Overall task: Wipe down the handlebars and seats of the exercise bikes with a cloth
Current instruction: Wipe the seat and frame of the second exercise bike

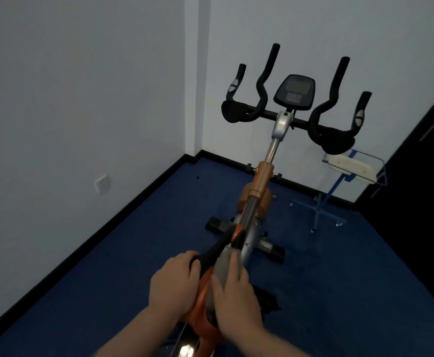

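Dim room corner: pale walls [82, 86], black skirting [123, 212], blue carpet [339, 279]; wall socket [102, 183] lower left, blue stand [339, 181] at right.

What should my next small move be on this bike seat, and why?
Probably slide the right hand forward, pushing the grey cloth toward the seat nose. The cloth lies under that hand's flat fingers, the left hand grips the seat's side to steady it, and the nose ahead looks uncovered.

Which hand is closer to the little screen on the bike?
Right, but only just. The right hand lies on the grey cloth on the seat, a bit further forward toward the screen. The left hand grips the seat's left edge.
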A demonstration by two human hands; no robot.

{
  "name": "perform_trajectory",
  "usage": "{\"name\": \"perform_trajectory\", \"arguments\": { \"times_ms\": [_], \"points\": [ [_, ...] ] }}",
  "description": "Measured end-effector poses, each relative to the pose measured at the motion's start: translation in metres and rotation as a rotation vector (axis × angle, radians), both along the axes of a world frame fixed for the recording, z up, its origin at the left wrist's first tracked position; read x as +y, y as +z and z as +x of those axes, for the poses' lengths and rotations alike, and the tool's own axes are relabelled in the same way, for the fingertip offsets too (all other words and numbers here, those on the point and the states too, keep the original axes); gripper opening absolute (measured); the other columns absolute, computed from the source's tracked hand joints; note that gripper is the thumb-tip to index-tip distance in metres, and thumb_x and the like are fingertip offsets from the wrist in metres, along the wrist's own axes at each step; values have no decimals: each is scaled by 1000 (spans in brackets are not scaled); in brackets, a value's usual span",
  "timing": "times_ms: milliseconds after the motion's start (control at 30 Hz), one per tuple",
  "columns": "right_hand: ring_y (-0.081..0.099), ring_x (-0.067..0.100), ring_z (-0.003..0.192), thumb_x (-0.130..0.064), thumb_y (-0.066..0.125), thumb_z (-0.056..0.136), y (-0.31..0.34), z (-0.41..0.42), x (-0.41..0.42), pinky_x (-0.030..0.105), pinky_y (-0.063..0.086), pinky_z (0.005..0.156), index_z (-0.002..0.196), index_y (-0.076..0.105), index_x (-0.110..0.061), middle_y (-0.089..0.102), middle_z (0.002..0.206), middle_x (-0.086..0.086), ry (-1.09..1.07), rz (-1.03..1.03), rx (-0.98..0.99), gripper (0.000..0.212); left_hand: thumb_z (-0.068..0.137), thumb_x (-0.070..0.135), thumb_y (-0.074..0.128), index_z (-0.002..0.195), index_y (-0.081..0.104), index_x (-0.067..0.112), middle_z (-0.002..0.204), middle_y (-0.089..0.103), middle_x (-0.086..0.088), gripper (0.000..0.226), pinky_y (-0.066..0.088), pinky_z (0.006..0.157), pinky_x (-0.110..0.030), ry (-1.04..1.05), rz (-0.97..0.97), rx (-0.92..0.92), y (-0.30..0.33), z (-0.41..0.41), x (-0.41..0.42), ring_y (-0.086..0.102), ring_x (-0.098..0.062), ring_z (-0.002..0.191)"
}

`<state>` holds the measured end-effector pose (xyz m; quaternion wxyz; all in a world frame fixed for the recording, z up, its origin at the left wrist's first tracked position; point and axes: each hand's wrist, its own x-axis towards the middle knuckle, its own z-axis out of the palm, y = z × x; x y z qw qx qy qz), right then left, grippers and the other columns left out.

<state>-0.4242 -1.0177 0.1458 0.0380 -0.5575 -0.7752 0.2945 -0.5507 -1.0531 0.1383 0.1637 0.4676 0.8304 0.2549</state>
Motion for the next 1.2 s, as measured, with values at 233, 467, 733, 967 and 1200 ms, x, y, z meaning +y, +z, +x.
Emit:
{"name": "perform_trajectory", "arguments": {
  "times_ms": [233,467,733,967,1200],
  "points": [
    [25,28,144,-64,7,87,0,6,-23,37,32,113,144,-28,-23,-6,163,10,107,72,-125,78,100,39,34,113,57,40,101,60,21,27,45,77,-24,0,-9,-28,-1,0,-2,53,2,92],
    [19,28,143,-54,17,101,5,-3,4,39,27,115,154,-11,-31,-17,161,11,89,-1,-74,65,101,36,34,115,58,38,108,61,20,28,40,75,-23,1,1,-5,2,1,-2,50,3,94],
    [11,23,147,-79,-14,66,0,15,-35,34,25,114,134,-38,-39,-27,158,1,146,111,-67,83,100,38,34,115,59,40,104,61,21,28,43,76,-23,3,7,-29,-1,0,-2,53,3,94],
    [44,22,131,-49,35,100,-6,0,13,36,45,98,151,-23,-28,20,160,0,-151,-113,228,80,101,39,35,125,56,37,117,60,19,32,40,79,-21,1,7,-6,-1,2,-3,53,0,105],
    [26,21,143,-55,34,98,-5,5,-6,40,26,115,154,-8,-15,8,162,1,-127,-133,85,81,101,39,36,124,56,38,114,60,20,30,41,78,-22,16,3,1,1,1,-2,52,1,101]
  ]
}}
